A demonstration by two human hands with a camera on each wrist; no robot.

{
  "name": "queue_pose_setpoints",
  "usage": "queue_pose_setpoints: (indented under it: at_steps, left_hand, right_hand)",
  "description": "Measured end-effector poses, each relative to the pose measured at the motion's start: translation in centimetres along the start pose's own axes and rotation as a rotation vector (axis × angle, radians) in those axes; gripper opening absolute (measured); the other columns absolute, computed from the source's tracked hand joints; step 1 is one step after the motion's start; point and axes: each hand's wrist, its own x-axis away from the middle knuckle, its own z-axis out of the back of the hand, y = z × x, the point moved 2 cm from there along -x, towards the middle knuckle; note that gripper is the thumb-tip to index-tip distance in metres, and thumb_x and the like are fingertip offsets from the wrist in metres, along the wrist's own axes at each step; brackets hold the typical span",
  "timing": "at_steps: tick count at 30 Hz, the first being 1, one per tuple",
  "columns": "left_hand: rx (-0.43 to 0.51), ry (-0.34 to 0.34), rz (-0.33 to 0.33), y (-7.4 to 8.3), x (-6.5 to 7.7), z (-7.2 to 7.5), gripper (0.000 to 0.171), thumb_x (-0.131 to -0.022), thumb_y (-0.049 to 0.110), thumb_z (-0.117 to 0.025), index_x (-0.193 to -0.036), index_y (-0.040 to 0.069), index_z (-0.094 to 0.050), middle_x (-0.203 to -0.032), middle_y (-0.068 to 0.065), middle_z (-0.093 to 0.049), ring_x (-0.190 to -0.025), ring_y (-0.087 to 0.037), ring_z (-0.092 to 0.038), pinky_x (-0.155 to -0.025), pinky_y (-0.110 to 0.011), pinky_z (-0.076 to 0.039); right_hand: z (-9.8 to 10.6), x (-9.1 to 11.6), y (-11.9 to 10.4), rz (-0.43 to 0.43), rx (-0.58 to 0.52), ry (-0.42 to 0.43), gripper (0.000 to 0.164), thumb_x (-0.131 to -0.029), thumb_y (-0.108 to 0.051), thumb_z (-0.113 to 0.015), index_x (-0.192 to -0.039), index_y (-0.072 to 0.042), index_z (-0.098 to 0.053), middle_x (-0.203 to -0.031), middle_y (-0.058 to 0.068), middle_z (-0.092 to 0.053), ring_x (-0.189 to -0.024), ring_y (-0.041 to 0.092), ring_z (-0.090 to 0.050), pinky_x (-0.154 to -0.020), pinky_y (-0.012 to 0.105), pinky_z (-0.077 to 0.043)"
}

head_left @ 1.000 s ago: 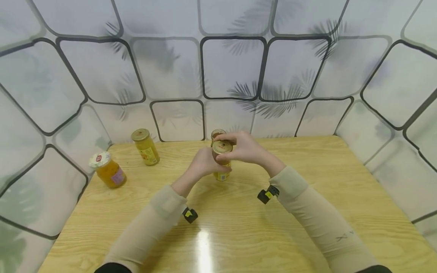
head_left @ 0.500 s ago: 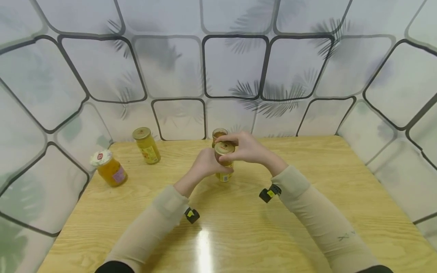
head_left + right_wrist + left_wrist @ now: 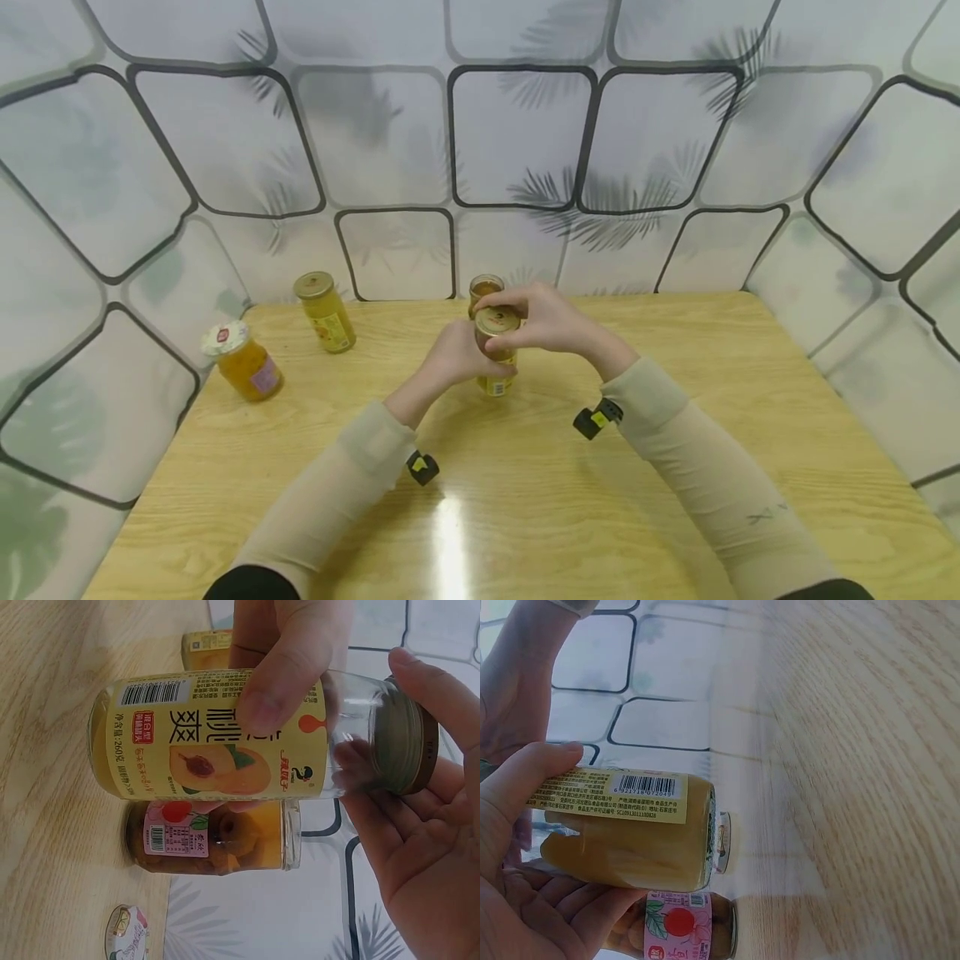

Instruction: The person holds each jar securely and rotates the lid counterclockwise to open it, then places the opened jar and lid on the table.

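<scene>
My left hand [image 3: 453, 358] grips the body of a glass jar of yellow peaches [image 3: 225, 742], its thumb across the yellow label. At the jar's top, the thumb and fingers of my right hand [image 3: 551, 321] curl round the gold metal lid [image 3: 498, 320]. Clear glass shows between the label and the lid. Close behind stands a jar with a pink label [image 3: 180, 829] and dark round fruit, its glass rim bare. A small white-and-pink lid [image 3: 126, 934] lies on the table nearby, hidden by the hands in the head view.
To the left on the wooden table [image 3: 675, 500] stand a yellow jar with a gold lid [image 3: 326, 312] and an orange jar with a white lid [image 3: 243, 362]. A patterned wall covering [image 3: 517, 142] borders the table at the back and sides.
The head view has shifted slightly. Both hands keep their hold on the peach jar, and a little more of the jar behind it shows.
</scene>
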Motion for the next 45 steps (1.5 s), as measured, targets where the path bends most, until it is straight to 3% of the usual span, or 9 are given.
queue_pose_setpoints:
  at_steps: [4, 8, 15, 20, 24, 27, 30, 35, 45]
  left_hand:
    - [0.002, -0.018, -0.007, 0.1, 0.0, -0.2, 0.030, -0.080, 0.023, -0.095, -0.093, 0.010, -0.072, -0.064, 0.008, -0.057, -0.060, -0.009, -0.046, -0.057, -0.023, -0.039]
    - [-0.008, -0.030, -0.018, 0.1, 0.1, -0.3, 0.031, -0.080, 0.024, -0.094, -0.098, 0.010, -0.074, -0.069, 0.006, -0.064, -0.065, -0.009, -0.050, -0.060, -0.023, -0.043]
    - [-0.011, -0.029, -0.055, 0.4, 0.3, -0.1, 0.055, -0.078, 0.024, -0.096, -0.123, 0.007, -0.069, -0.110, -0.007, -0.077, -0.091, -0.016, -0.067, -0.080, -0.030, -0.058]
    - [0.001, -0.029, -0.070, 0.5, 0.5, 0.0, 0.067, -0.077, 0.023, -0.097, -0.133, 0.006, -0.063, -0.126, -0.011, -0.074, -0.109, -0.025, -0.070, -0.093, -0.040, -0.060]
    - [-0.005, -0.026, -0.066, 0.6, 0.4, 0.0, 0.068, -0.078, 0.023, -0.097, -0.134, 0.006, -0.063, -0.127, -0.010, -0.073, -0.112, -0.025, -0.070, -0.095, -0.041, -0.060]
    - [-0.041, -0.021, -0.064, 0.6, 0.3, 0.0, 0.061, -0.078, 0.025, -0.096, -0.128, 0.006, -0.067, -0.120, -0.010, -0.076, -0.107, -0.025, -0.071, -0.092, -0.040, -0.061]
    - [-0.071, -0.016, -0.055, 0.6, 0.3, 0.0, 0.054, -0.079, 0.026, -0.096, -0.121, 0.005, -0.070, -0.114, -0.010, -0.078, -0.103, -0.025, -0.073, -0.090, -0.040, -0.061]
    - [-0.062, -0.012, -0.035, 0.7, 0.3, -0.1, 0.055, -0.078, 0.026, -0.096, -0.121, 0.004, -0.071, -0.116, -0.012, -0.078, -0.107, -0.028, -0.074, -0.093, -0.043, -0.061]
    - [-0.028, -0.017, -0.017, 0.7, 0.3, -0.2, 0.057, -0.077, 0.025, -0.096, -0.123, 0.003, -0.071, -0.117, -0.013, -0.078, -0.107, -0.029, -0.075, -0.094, -0.042, -0.062]
  right_hand:
    - [0.0, 0.1, 0.0, 0.004, -0.023, -0.014, 0.050, -0.088, -0.009, -0.087, -0.135, -0.002, -0.071, -0.119, 0.015, -0.078, -0.073, 0.013, -0.061, -0.067, 0.025, -0.050]
    - [0.1, 0.2, 0.1, 0.005, -0.048, -0.035, 0.050, -0.088, -0.007, -0.087, -0.135, 0.000, -0.071, -0.122, 0.017, -0.077, -0.068, 0.012, -0.057, -0.064, 0.025, -0.049]
    - [0.5, 0.3, 0.2, 0.024, -0.171, -0.094, 0.053, -0.086, 0.000, -0.086, -0.137, 0.000, -0.070, -0.135, 0.019, -0.072, -0.104, 0.015, -0.072, -0.088, 0.027, -0.061]
    - [0.7, 0.4, 0.4, 0.029, -0.208, -0.128, 0.053, -0.089, 0.000, -0.083, -0.139, -0.003, -0.068, -0.141, 0.016, -0.069, -0.105, 0.012, -0.068, -0.083, 0.026, -0.059]
    - [0.8, 0.6, 0.4, 0.027, -0.219, -0.138, 0.055, -0.091, -0.001, -0.082, -0.143, -0.005, -0.065, -0.148, 0.014, -0.065, -0.123, 0.017, -0.065, -0.080, 0.026, -0.057]
    - [0.8, 0.7, 0.5, 0.018, -0.242, -0.140, 0.060, -0.091, 0.000, -0.081, -0.148, -0.003, -0.060, -0.154, 0.016, -0.060, -0.143, 0.024, -0.056, -0.096, 0.029, -0.058]
    - [0.7, 0.8, 0.7, 0.002, -0.271, -0.124, 0.066, -0.090, 0.003, -0.080, -0.150, 0.000, -0.055, -0.156, 0.021, -0.056, -0.151, 0.032, -0.049, -0.119, 0.041, -0.049]
    - [0.8, 1.3, 1.1, -0.034, -0.276, -0.060, 0.067, -0.088, 0.004, -0.082, -0.149, 0.004, -0.055, -0.153, 0.022, -0.059, -0.147, 0.038, -0.052, -0.126, 0.052, -0.040]
    - [1.4, 2.1, 1.4, -0.028, -0.261, -0.017, 0.063, -0.089, 0.003, -0.082, -0.147, 0.004, -0.058, -0.146, 0.021, -0.065, -0.132, 0.031, -0.066, -0.119, 0.047, -0.049]
